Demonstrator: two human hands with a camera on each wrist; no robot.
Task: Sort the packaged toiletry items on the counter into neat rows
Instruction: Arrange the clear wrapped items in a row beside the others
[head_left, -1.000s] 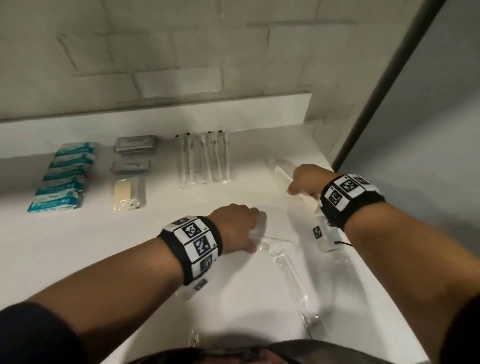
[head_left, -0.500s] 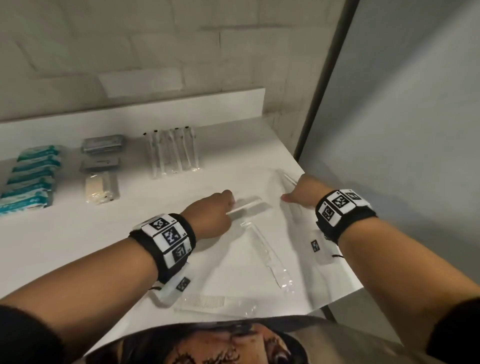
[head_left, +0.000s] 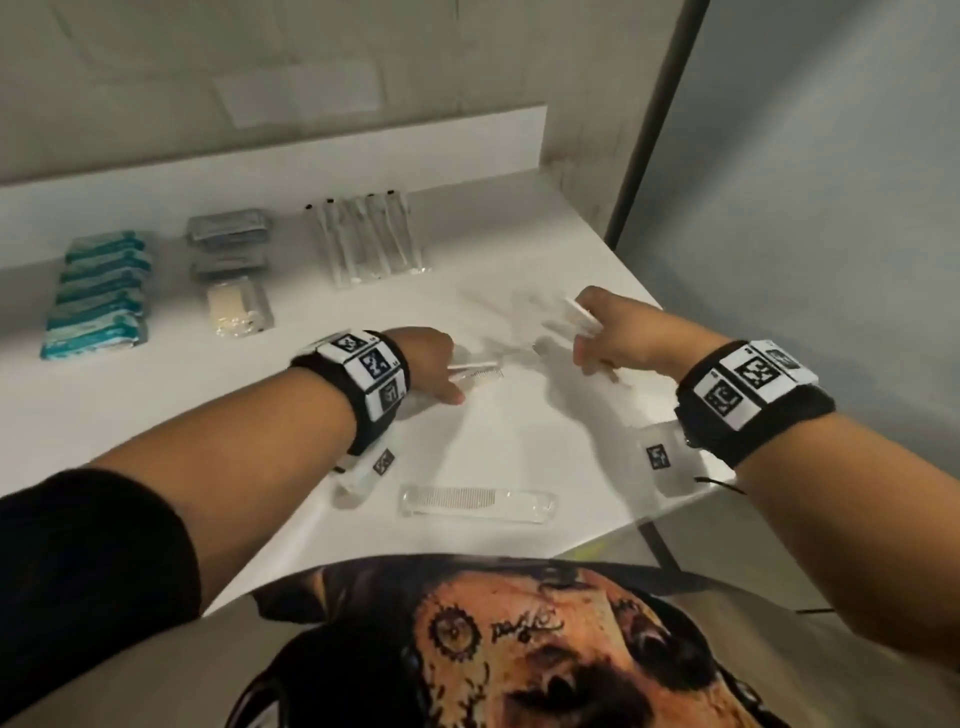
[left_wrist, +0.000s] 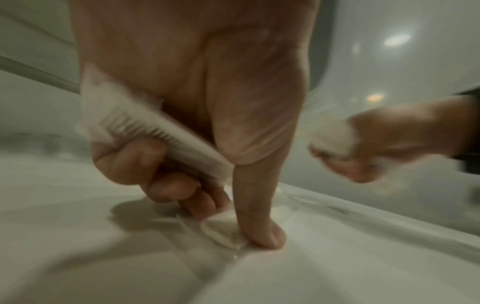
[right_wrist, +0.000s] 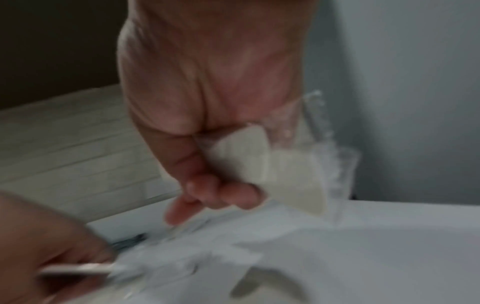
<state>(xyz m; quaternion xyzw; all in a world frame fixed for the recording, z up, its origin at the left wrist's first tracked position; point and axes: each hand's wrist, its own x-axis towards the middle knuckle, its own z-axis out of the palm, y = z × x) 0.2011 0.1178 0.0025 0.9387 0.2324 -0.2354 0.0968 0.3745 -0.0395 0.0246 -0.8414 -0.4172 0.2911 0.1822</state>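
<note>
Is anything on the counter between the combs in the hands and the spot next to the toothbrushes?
Nothing visible. The left hand grips one wrapped comb, the right hand grips others, and the white counter from there up to the toothbrushes looks bare.

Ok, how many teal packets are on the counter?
5 teal packets, lined up in one column at the far left of the counter, from the back ledge toward the near edge. None looks hidden.
</note>
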